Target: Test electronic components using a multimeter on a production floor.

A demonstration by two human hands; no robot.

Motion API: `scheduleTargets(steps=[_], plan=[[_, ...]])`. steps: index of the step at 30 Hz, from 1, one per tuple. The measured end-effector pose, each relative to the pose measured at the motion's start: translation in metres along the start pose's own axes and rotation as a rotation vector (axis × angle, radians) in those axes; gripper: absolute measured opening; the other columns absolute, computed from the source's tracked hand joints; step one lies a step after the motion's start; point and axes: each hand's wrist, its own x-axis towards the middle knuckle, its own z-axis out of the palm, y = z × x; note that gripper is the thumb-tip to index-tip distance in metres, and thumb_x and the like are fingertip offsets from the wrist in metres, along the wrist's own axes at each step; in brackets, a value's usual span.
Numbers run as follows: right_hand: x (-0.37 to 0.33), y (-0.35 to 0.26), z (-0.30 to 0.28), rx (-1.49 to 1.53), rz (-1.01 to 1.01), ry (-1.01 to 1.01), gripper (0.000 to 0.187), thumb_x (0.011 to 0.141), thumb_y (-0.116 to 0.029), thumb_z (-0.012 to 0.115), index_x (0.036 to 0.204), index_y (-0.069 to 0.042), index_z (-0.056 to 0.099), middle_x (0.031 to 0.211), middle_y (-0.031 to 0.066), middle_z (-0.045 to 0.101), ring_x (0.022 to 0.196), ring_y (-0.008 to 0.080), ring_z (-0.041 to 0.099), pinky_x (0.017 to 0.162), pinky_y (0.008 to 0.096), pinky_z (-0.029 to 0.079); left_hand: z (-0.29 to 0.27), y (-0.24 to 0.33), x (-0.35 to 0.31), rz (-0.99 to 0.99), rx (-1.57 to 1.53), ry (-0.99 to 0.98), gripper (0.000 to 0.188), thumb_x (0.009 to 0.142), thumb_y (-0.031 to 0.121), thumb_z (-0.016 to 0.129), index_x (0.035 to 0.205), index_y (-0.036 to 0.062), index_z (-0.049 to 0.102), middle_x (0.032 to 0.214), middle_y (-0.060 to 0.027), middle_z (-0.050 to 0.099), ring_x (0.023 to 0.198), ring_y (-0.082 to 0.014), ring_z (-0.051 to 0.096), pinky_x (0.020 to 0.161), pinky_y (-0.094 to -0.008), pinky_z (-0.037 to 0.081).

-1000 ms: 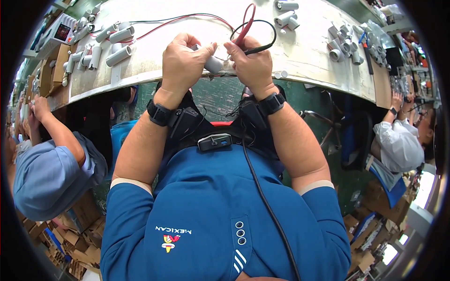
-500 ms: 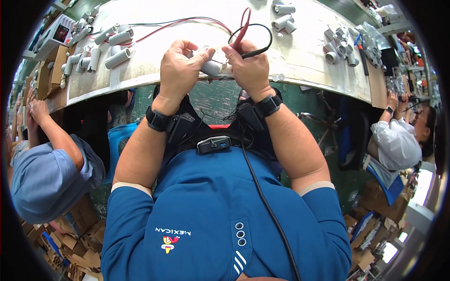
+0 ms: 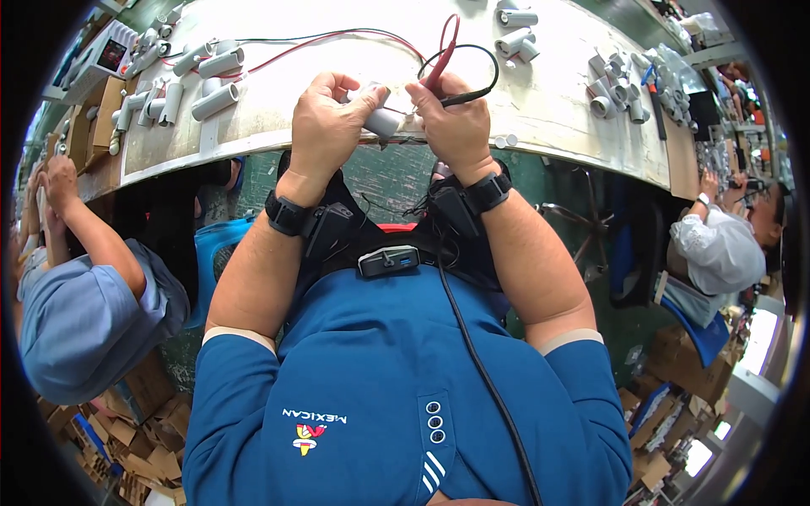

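My left hand (image 3: 326, 128) is closed around a grey cylinder (image 3: 384, 124), thumb on top, just over the near edge of the bench. In my right hand (image 3: 458, 128) are a red test probe (image 3: 440, 69) and a black test probe (image 3: 464, 97), both sticking out between thumb and fingers. Their tips point toward the end of the cylinder; whether they touch it is too small to tell. The red lead and the black lead (image 3: 489, 61) loop up above the right hand.
Grey cylinders (image 3: 214, 100) lie in groups on the white bench (image 3: 278, 84), with more cylinders (image 3: 516, 42) beyond my right hand and a cluster (image 3: 614, 88) farther right. A boxy meter (image 3: 111, 56) stands far left. Co-workers sit on both sides, one in a blue shirt (image 3: 101, 312).
My hands keep the same hold, with only a slight shift in the picture. The left co-worker's hand has moved farther up the bench; the right co-worker's arms have shifted a little.
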Motion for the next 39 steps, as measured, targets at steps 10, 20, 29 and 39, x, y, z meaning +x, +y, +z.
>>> scheduleTargets(steps=[10, 20, 29, 39], plan=[[-0.003, 0.004, -0.003, 0.092, 0.076, -0.017, 0.015, 0.094, -0.017, 0.076, 0.094, -0.004, 0.070, 0.071, 0.0000, 0.067, 0.056, 0.0065, 0.057, 0.050, 0.0230, 0.044, 0.003, 0.016, -0.007, 0.173, 0.341, 0.086, 0.048, 0.080, 0.031, 0.085, 0.111, 0.0009, 0.065, 0.114, -0.0208, 0.059, 0.092, -0.0360, 0.067, 0.080, -0.0422, 0.057], [0.001, 0.012, -0.001, 0.144, 0.000, -0.004, 0.014, 0.095, -0.016, 0.075, 0.093, -0.004, 0.070, 0.070, -0.0010, 0.065, 0.057, 0.0061, 0.057, 0.051, 0.0241, 0.044, 0.003, 0.021, -0.013, 0.378, 0.474, -0.012, 0.056, 0.079, 0.030, 0.086, 0.121, 0.0014, 0.065, 0.132, -0.0264, 0.054, 0.103, -0.0402, 0.067, 0.088, -0.0424, 0.057], [0.016, 0.008, -0.061, 0.445, 0.274, 0.080, 0.013, 0.098, -0.015, 0.072, 0.097, -0.002, 0.069, 0.078, 0.0024, 0.069, 0.064, 0.0082, 0.063, 0.054, 0.0215, 0.048, -0.046, 0.008, 0.040, 0.343, 0.760, 0.045, 0.043, 0.082, 0.013, 0.075, 0.121, -0.0023, 0.063, 0.134, -0.0250, 0.055, 0.118, -0.0412, 0.060, 0.100, -0.0444, 0.051], [0.015, 0.036, -0.078, 0.113, 0.025, 0.004, 0.016, 0.096, -0.015, 0.075, 0.095, 0.000, 0.069, 0.077, 0.0027, 0.069, 0.065, 0.0090, 0.059, 0.060, 0.0241, 0.047, 0.088, 0.084, 0.209, 0.647, 0.775, -0.388, 0.037, 0.093, 0.019, 0.068, 0.127, 0.0043, 0.067, 0.126, -0.0183, 0.066, 0.122, -0.0357, 0.061, 0.106, -0.0410, 0.048]])
